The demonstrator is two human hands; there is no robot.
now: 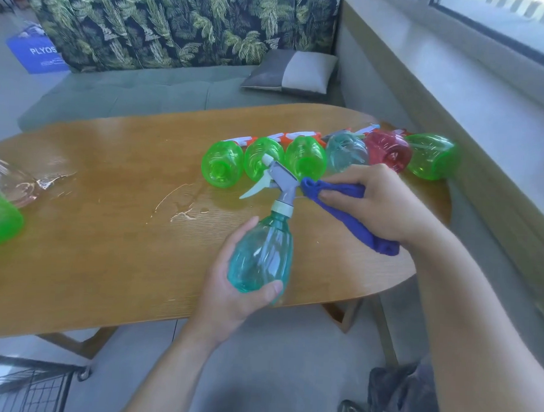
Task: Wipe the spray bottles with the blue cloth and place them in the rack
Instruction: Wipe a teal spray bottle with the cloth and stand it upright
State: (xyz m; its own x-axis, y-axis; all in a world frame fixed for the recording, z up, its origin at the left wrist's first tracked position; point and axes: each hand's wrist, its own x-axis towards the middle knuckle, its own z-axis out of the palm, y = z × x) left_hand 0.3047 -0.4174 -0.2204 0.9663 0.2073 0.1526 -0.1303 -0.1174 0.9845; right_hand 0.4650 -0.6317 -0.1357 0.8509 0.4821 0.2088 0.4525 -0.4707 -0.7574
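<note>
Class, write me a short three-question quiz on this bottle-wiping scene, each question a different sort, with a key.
1. True or false: the left hand holds the teal bottle.
2. The cloth is at the bottle's: A) base B) spray head C) nowhere near it.
3. What colour is the row's second bottle from the right?

Key: 1 true; 2 B; 3 red, beside the end green bottle. The right hand grips the cloth.

A teal spray bottle (263,255) with a grey trigger head is held tilted at lower centre. A blue cloth (341,214) is pressed beside its head. Six bottles (331,155) are laid in a row at upper right.
</note>
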